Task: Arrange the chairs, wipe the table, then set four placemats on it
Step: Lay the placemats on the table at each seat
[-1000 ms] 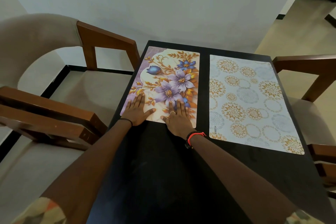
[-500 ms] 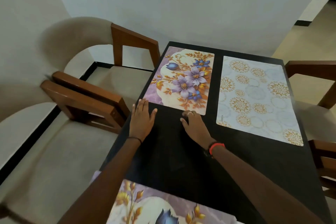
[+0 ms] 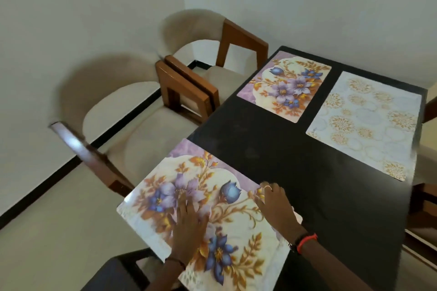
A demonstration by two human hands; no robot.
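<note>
It's the placemat stage: a far floral mat (image 3: 283,87) and a gold-patterned mat (image 3: 364,123) lie at the table's (image 3: 295,172) 12 o'clock end. The near floral placemat (image 3: 227,227) sits askew at 7 o'clock, overhanging the edge. I'd say it wants squaring and sliding inboard. The left hand (image 3: 189,222) presses flat on it, fingers straight; the right hand (image 3: 276,205) rests at its 3 o'clock edge, fingers loosely bent, gripping nothing

Black table (image 3: 283,160) — three placemats (image 3: 285,86)

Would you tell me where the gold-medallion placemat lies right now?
In the head view, the gold-medallion placemat lies flat at the far right of the black table, just right of the far floral placemat.
</note>
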